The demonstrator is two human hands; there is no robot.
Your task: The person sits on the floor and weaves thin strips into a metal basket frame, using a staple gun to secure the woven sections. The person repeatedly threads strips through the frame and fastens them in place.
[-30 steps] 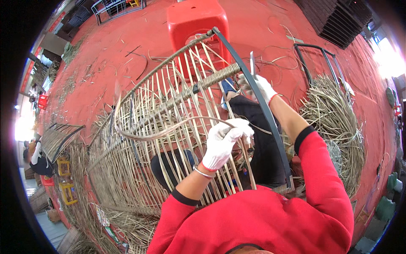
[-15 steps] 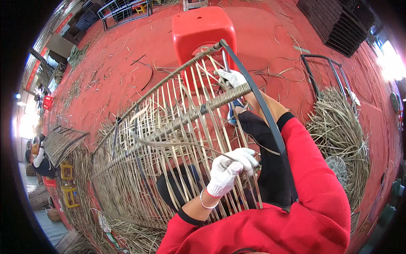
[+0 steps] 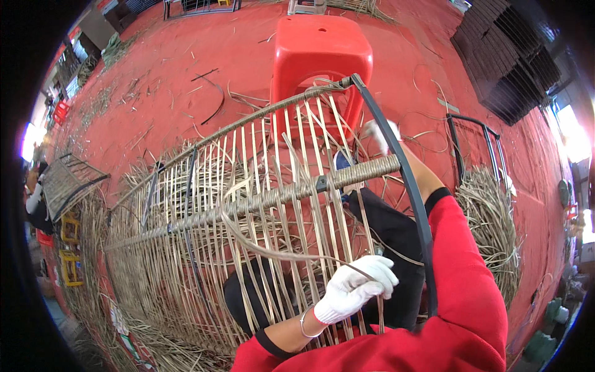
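A dark metal frame wound and strung with pale woven strips leans across my lap, its thick wrapped bar running through the middle. My left hand, in a white knitted glove, is closed on a long brown flat weaving strip. This strip curves from the wrapped bar over the strung strips to my fingers. My right hand, also gloved, is beyond the frame's dark end bar, which partly covers it. Its fingers are smeared by motion, and I cannot make out whether it holds anything.
A red plastic stool stands just beyond the frame's far corner. Heaps of loose strips lie to the right and left. Dark stacked panels stand at the far right. Another person sits at the far left beside a smaller frame.
My right hand has moved rightward and down, from inside the frame's far corner to outside the end bar. My left hand keeps the strip, shifted slightly right and lower as the view moved.
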